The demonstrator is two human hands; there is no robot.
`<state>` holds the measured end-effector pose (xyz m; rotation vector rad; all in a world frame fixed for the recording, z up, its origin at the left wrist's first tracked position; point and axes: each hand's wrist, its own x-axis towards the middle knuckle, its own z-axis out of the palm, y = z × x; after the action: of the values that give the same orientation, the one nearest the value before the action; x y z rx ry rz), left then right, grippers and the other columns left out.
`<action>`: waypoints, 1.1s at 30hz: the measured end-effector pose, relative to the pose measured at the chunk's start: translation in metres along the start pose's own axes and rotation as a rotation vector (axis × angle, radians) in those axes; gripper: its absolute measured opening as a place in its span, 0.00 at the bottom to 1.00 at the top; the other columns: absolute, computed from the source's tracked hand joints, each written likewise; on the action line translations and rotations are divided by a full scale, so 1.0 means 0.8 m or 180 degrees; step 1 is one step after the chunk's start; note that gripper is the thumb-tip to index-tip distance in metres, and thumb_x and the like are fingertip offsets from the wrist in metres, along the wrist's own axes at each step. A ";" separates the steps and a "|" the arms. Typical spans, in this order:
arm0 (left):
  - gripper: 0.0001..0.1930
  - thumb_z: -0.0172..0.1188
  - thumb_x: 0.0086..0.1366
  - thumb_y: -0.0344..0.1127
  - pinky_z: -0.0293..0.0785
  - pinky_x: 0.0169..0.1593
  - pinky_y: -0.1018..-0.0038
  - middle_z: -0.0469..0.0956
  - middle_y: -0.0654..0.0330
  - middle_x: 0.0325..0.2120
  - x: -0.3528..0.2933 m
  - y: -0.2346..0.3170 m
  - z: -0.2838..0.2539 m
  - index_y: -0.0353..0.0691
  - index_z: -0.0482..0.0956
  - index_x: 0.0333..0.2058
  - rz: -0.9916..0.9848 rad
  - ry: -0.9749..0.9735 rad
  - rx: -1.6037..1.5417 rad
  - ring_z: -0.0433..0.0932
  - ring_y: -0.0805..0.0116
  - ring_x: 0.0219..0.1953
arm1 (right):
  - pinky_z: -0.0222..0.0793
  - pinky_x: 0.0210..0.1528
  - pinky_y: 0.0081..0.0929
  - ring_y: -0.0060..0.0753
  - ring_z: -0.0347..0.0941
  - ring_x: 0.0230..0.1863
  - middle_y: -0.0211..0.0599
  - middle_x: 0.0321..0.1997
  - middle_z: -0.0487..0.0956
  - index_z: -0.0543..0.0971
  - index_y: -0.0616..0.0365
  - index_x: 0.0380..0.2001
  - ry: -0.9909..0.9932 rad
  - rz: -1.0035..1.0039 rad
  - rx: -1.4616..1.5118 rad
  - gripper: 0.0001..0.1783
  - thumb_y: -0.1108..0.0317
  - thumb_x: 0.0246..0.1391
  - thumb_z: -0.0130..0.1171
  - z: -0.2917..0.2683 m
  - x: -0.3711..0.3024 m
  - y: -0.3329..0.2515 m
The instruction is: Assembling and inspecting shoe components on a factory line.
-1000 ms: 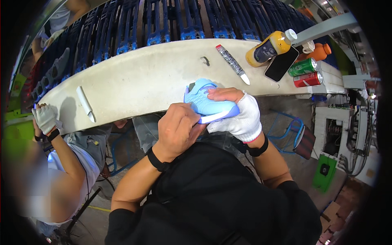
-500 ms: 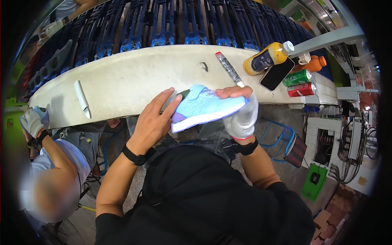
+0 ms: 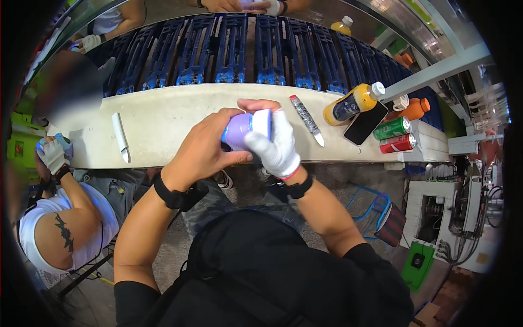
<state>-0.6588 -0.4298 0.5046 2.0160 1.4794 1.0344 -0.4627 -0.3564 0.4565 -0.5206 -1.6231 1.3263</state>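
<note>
A light blue and purple shoe (image 3: 238, 132) is held up over the front edge of the white table, its purple end toward me and its white sole turned to the right. Around the shoe's left side wraps my bare left hand (image 3: 200, 140), thumb below and fingers over the top. My right hand (image 3: 279, 143), in a white glove with bare fingertips, grips the sole side from the right. Most of the shoe's upper is hidden behind the two hands.
On the white table (image 3: 158, 122) lie a white-handled knife (image 3: 121, 137) and a patterned pen-like tool with a red end (image 3: 306, 120). At right are a yellow drink bottle (image 3: 353, 104), phone (image 3: 366, 124) and two cans (image 3: 395, 128). Beyond runs a blue slatted conveyor (image 3: 229, 52); a co-worker (image 3: 71, 218) sits left.
The shoe has turned from lying sideways to end-on, with its sole now facing right. Both hands have shifted their grip, and my right hand has moved left, closer to my left hand.
</note>
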 end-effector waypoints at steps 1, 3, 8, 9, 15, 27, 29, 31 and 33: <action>0.40 0.85 0.54 0.44 0.83 0.53 0.53 0.86 0.42 0.49 0.003 0.000 -0.004 0.38 0.75 0.62 -0.0232 -0.0129 -0.0120 0.86 0.36 0.51 | 0.73 0.69 0.41 0.40 0.79 0.63 0.48 0.63 0.82 0.73 0.61 0.61 0.0337 -0.0024 0.0303 0.31 0.57 0.62 0.71 0.009 -0.003 0.010; 0.39 0.86 0.54 0.44 0.83 0.50 0.51 0.88 0.37 0.44 0.007 -0.005 -0.009 0.36 0.75 0.58 -0.0502 -0.0230 -0.0102 0.87 0.33 0.48 | 0.75 0.61 0.38 0.34 0.79 0.53 0.39 0.50 0.80 0.70 0.61 0.60 0.0986 -0.0209 0.1177 0.23 0.58 0.73 0.59 0.015 -0.002 0.030; 0.39 0.86 0.53 0.46 0.82 0.47 0.51 0.88 0.38 0.37 0.025 -0.009 -0.017 0.34 0.75 0.57 -0.0838 -0.0471 -0.0010 0.87 0.34 0.45 | 0.73 0.53 0.34 0.29 0.74 0.47 0.38 0.51 0.75 0.67 0.58 0.66 0.0585 -0.0064 0.0637 0.28 0.46 0.79 0.51 0.002 0.005 0.032; 0.37 0.86 0.53 0.46 0.82 0.46 0.50 0.87 0.38 0.36 0.031 -0.007 -0.018 0.34 0.75 0.54 -0.0753 -0.0548 0.0079 0.87 0.33 0.43 | 0.73 0.53 0.33 0.28 0.73 0.47 0.38 0.52 0.75 0.66 0.56 0.67 0.0365 0.0108 0.0424 0.29 0.45 0.79 0.50 0.001 0.008 0.028; 0.31 0.82 0.55 0.50 0.82 0.44 0.49 0.86 0.42 0.31 0.066 0.028 0.012 0.33 0.77 0.45 -0.0050 -0.0582 0.0894 0.86 0.37 0.38 | 0.69 0.60 0.30 0.27 0.71 0.55 0.34 0.56 0.72 0.66 0.54 0.70 0.0427 0.0383 0.0493 0.34 0.36 0.81 0.42 -0.024 -0.002 0.013; 0.33 0.82 0.54 0.46 0.83 0.48 0.51 0.82 0.48 0.47 0.041 0.056 0.030 0.37 0.76 0.52 0.1077 -0.0424 0.0513 0.85 0.42 0.49 | 0.62 0.80 0.42 0.46 0.67 0.79 0.55 0.80 0.69 0.56 0.67 0.82 -0.0035 0.0755 -0.0920 0.42 0.51 0.76 0.50 -0.056 -0.038 -0.060; 0.40 0.83 0.52 0.47 0.83 0.51 0.50 0.76 0.47 0.59 0.029 0.065 0.003 0.38 0.75 0.60 0.1112 -0.0678 0.0769 0.83 0.41 0.54 | 0.64 0.79 0.44 0.46 0.68 0.79 0.57 0.79 0.70 0.57 0.67 0.81 0.0169 0.0548 -0.0128 0.50 0.44 0.71 0.62 -0.040 -0.074 -0.065; 0.44 0.84 0.51 0.47 0.83 0.54 0.51 0.73 0.44 0.62 0.002 0.077 -0.033 0.38 0.73 0.64 0.0510 -0.0842 0.0718 0.83 0.39 0.55 | 0.70 0.74 0.45 0.48 0.76 0.73 0.57 0.74 0.77 0.66 0.67 0.77 -0.0058 0.0215 -0.0662 0.48 0.47 0.65 0.70 -0.049 -0.099 -0.040; 0.51 0.86 0.49 0.46 0.82 0.59 0.53 0.69 0.41 0.67 -0.034 0.078 -0.045 0.39 0.71 0.70 -0.0228 -0.0780 0.0249 0.83 0.38 0.56 | 0.79 0.66 0.44 0.53 0.86 0.60 0.54 0.60 0.87 0.82 0.65 0.64 -0.0281 0.0056 -0.1763 0.34 0.63 0.57 0.79 -0.058 -0.117 -0.004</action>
<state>-0.6522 -0.4792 0.5629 2.0429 1.4680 0.6826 -0.3788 -0.4072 0.4210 -0.8122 -2.0703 0.9085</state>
